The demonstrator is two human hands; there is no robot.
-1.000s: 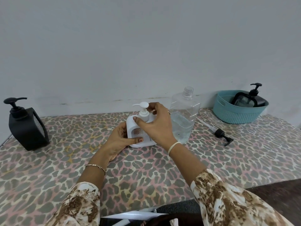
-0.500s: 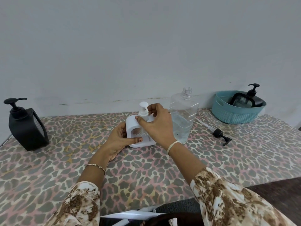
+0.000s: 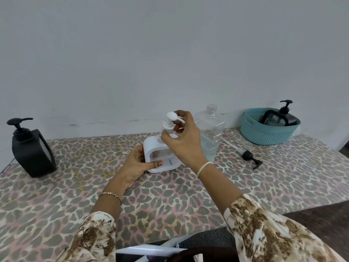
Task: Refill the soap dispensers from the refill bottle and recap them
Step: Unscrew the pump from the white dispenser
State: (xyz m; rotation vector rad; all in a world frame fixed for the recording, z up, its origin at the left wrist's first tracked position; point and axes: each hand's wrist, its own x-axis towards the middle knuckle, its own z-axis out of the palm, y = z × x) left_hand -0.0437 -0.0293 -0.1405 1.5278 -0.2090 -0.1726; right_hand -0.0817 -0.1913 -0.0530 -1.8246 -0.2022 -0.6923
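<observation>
A left hand (image 3: 135, 167) grips the white dispenser (image 3: 149, 148) on the surface (image 3: 75, 186), thumb along its base. The right hand (image 3: 184, 140), fingers curled, pinches the pump (image 3: 171, 118), tilted just above the dispenser's neck. The uncapped bottle (image 3: 211, 133) stands just right of the dispenser.

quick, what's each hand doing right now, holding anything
Left hand: holds the white dispenser by its side, thumb across the front.
Right hand: fingers curled round the white pump at the dispenser's top.
</observation>
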